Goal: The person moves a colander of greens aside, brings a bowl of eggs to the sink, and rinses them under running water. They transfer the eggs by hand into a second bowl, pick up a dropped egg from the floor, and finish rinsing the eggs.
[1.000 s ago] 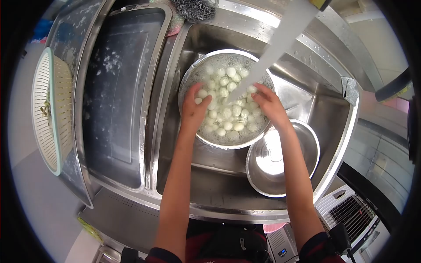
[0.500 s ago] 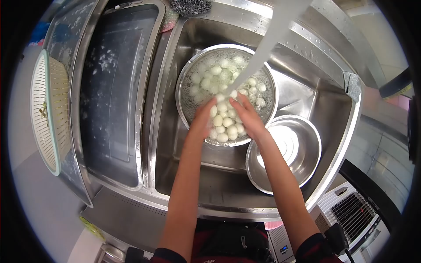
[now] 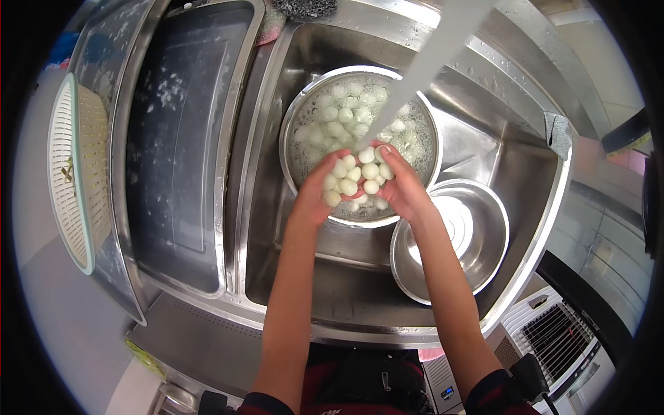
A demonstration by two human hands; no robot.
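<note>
A metal bowl point(image 3: 293, 166) of bubbly water stands in the sink, with many small white peeled quail eggs point(image 3: 346, 114) in it. My left hand point(image 3: 315, 190) and my right hand point(image 3: 404, 185) are cupped side by side over its near part. A heap of the quail eggs point(image 3: 370, 171) rests in both palms, above the water. Water from the tap point(image 3: 422, 62) pours into the bowl just beyond my fingertips. Eggs hide most of my fingers.
An empty steel bowl point(image 3: 481, 238) sits at the right in the sink point(image 3: 290, 283), under my right forearm. Left of it lies a dark metal tray point(image 3: 173, 173); a pale plastic basket point(image 3: 93, 166) leans farther left. A scouring pad point(image 3: 304, 7) rests on the back rim.
My hands have scooped up a heap of quail eggs and lifted it from the water. Their palms have turned upward and the fingers have come together beneath the eggs.
</note>
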